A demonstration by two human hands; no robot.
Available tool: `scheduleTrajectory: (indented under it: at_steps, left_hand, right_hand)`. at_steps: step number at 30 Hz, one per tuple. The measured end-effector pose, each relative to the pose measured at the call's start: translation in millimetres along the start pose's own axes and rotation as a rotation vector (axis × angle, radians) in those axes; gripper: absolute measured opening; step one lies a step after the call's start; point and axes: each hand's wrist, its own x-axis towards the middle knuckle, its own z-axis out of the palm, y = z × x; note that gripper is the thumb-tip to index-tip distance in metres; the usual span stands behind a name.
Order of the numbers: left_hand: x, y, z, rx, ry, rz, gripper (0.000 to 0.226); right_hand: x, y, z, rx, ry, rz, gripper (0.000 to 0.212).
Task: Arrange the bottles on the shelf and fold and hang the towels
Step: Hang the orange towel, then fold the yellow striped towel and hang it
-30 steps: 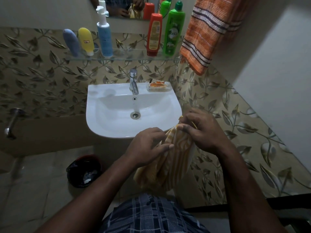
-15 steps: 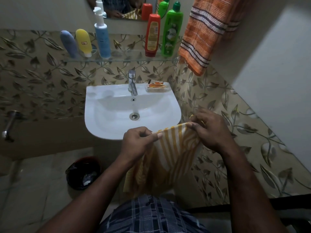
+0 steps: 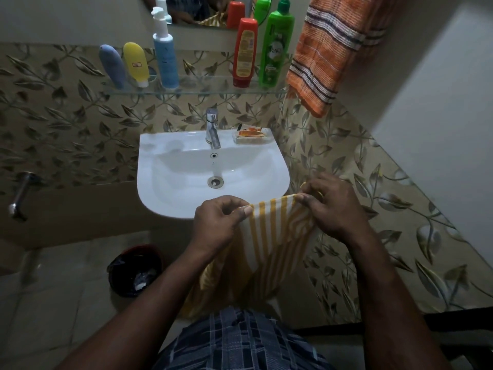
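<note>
A yellow and white striped towel [image 3: 269,236] hangs in front of the sink's front edge. My left hand [image 3: 221,222] pinches its top edge on the left, and my right hand [image 3: 329,206] pinches the top edge on the right, with the cloth stretched between them. On the glass shelf [image 3: 202,85] stand a grey-blue tube [image 3: 112,65], a yellow tube [image 3: 136,64], a blue pump bottle [image 3: 165,54], a red bottle [image 3: 245,52] and a green bottle [image 3: 276,46]. An orange striped towel [image 3: 328,49] hangs at the upper right.
The white sink [image 3: 170,193] with its tap [image 3: 212,128] and a soap dish [image 3: 252,134] is just beyond my hands. A dark bin [image 3: 134,271] sits on the floor at left. A metal wall tap [image 3: 20,196] sticks out at far left. The wall is close on the right.
The towel was bunched between my hands; my hands moved apart and spread its top edge, so it now hangs open below them.
</note>
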Motion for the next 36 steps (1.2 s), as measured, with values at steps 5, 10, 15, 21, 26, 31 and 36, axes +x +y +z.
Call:
scheduleTrajectory:
  at_steps: [5, 10, 15, 21, 26, 31, 36]
  left_hand:
    - [-5, 4, 6, 0.049, 0.043, -0.005, 0.004]
    - [-8, 6, 11, 0.078, 0.012, 0.117, 0.005]
    - [-11, 6, 5, 0.111, -0.197, 0.226, 0.027]
    - [-18, 9, 1, 0.052, -0.298, 0.244, 0.018]
    - [-23, 17, -4, 0.18, -0.321, 0.339, 0.017]
    - [-22, 23, -2, 0.55, -0.227, 0.623, 0.027]
    - [-16, 2, -7, 0.672, -0.063, 0.672, 0.018]
  right_hand:
    - [-7, -9, 22, -0.057, 0.18, 0.154, 0.018]
    - [-18, -35, 39, 0.114, 0.058, -0.092, 0.031]
    - [-12, -28, 36, 0.194, -0.28, -0.098, 0.02]
    - [-16, -18, 28, 0.211, -0.319, -0.009, 0.012]
    - [-19, -20, 20, 0.198, -0.246, -0.153, 0.008]
    - [-19, -28, 13, 0.157, -0.234, -0.232, 0.011]
    - [-17, -28, -1, 0.102, -0.249, -0.279, 0.008]
